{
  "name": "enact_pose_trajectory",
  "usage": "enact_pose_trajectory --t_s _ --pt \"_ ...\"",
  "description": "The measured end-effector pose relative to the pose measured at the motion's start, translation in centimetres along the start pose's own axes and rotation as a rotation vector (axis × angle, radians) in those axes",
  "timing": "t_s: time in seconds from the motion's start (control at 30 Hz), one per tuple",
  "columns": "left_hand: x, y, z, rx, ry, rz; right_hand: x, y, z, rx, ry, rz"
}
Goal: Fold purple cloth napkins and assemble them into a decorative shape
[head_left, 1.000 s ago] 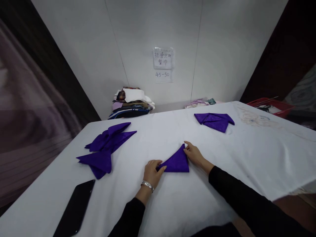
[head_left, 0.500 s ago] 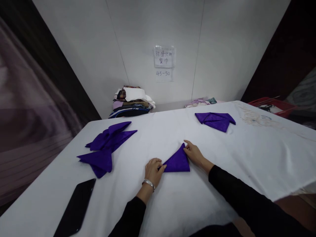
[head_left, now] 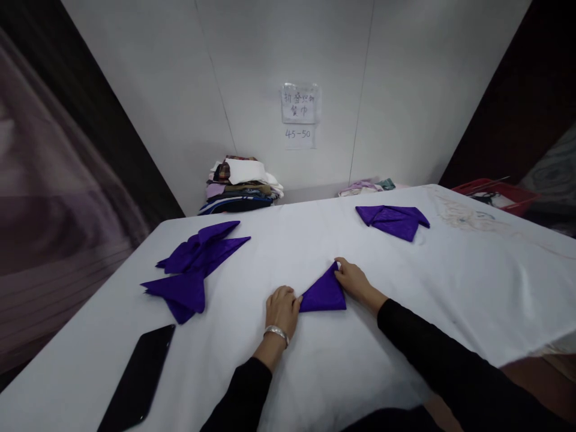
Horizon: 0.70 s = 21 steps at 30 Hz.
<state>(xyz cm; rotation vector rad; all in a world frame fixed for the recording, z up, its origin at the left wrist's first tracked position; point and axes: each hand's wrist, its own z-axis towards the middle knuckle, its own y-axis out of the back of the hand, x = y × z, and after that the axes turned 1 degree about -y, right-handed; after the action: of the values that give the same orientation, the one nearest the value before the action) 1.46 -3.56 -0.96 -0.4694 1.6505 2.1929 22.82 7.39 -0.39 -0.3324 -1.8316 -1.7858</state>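
Purple napkin (head_left: 326, 291), folded into a triangle, lies on the desk (head_left: 288, 255). The person's left hand (head_left: 282, 309) grips its left tip; the right hand (head_left: 353, 280) pinches its far corner. Judged light, soft and hardly fragile; best held by the corners, lest layers slip.

Compared with 1 second ago, the left hand (head_left: 282, 309) sits slightly farther right, more of its back showing, its fingers drawn closer to the thumb. The purple cloth (head_left: 324, 292) shows less of its left tip, now under that hand, and its slanted edge, earlier bowed inward, runs nearly straight
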Motion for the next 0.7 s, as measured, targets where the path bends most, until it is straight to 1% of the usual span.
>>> enact_pose_trajectory --t_s 0.07,0.1,0.17,0.2,0.27,0.33,0.4,0.47,0.53,0.7 --pt "-0.1 0.0 0.0 0.008 -0.015 0.011 0.6 0.3 -0.3 -0.047 0.054 -0.076" --pt "-0.1 0.1 0.0 0.013 -0.020 0.014 1.1 0.4 -0.5 -0.075 0.106 -0.101" --pt "-0.2 0.1 0.0 0.023 -0.023 0.019 2.3 0.5 -1.4 -0.107 0.245 -0.103" --pt "-0.3 0.2 0.1 0.027 -0.024 0.022 3.0 0.5 -1.9 -0.091 0.322 -0.082" --pt "-0.3 0.3 0.1 0.036 -0.026 0.027 4.4 0.2 -3.0 0.008 0.461 -0.028" --pt "-0.3 0.3 0.2 0.042 -0.029 0.031 5.4 -0.3 -3.9 0.159 0.543 0.004" --pt "-0.2 0.3 0.2 0.046 -0.033 0.032 5.5 -0.7 -4.1 0.277 0.535 0.002" --pt "-0.1 0.2 0.2 0.045 -0.039 0.034 5.0 -1.0 -3.9 0.335 0.480 -0.012" --pt "-0.1 0.1 0.2 0.043 -0.039 0.034 4.3 -1.0 -3.5 0.354 0.454 -0.030" --pt "-0.2 0.2 0.0 0.040 -0.009 0.038 3.2 -1.3 -3.5 0.319 0.493 -0.070"
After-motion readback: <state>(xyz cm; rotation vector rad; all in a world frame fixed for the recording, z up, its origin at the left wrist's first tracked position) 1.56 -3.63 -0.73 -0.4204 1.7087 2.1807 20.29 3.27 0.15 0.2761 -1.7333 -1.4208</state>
